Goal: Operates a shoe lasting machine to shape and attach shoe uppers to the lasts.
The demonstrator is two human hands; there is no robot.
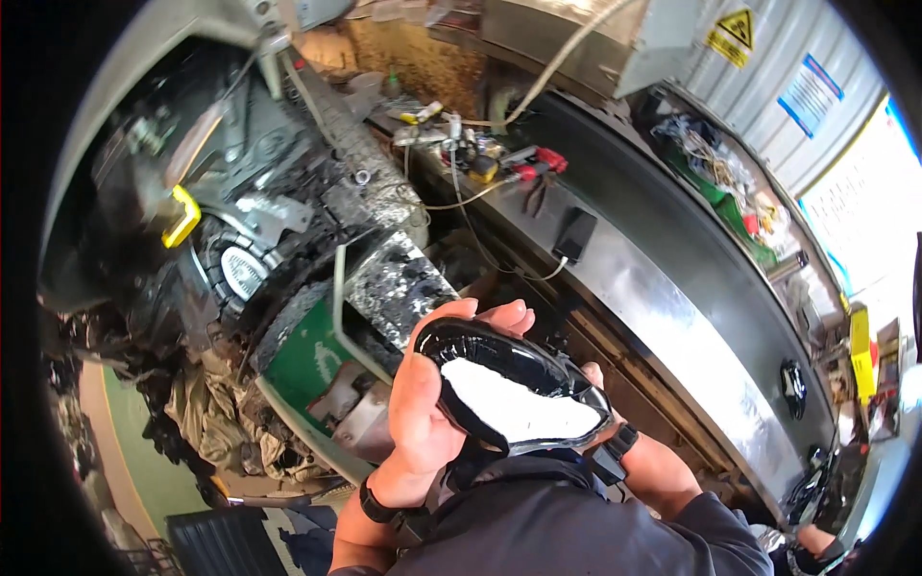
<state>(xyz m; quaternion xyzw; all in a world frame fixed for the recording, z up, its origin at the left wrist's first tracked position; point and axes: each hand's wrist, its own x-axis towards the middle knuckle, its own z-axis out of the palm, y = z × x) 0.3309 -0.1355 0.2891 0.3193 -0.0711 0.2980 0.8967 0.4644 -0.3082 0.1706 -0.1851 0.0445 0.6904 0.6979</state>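
Close in front of my chest I hold a glossy black shoe (523, 370) with a white surface showing inside its dark rim. It is tilted, its narrower end pointing to the lower right. My left hand (423, 413) wraps around the wider end, thumb on the near side and fingertips over the far edge. At the other end, my right hand (607, 408) grips the shoe from the far side; most of its fingers are hidden behind it.
A metal-edged conveyor (663, 326) curves along the right, carrying a phone (576, 234), red-handled tools (543, 165) and another glossy black piece (793, 389). Dark machinery (240, 206) fills the left, above a green bin (305, 365). Someone else's hand (816, 540) shows at lower right.
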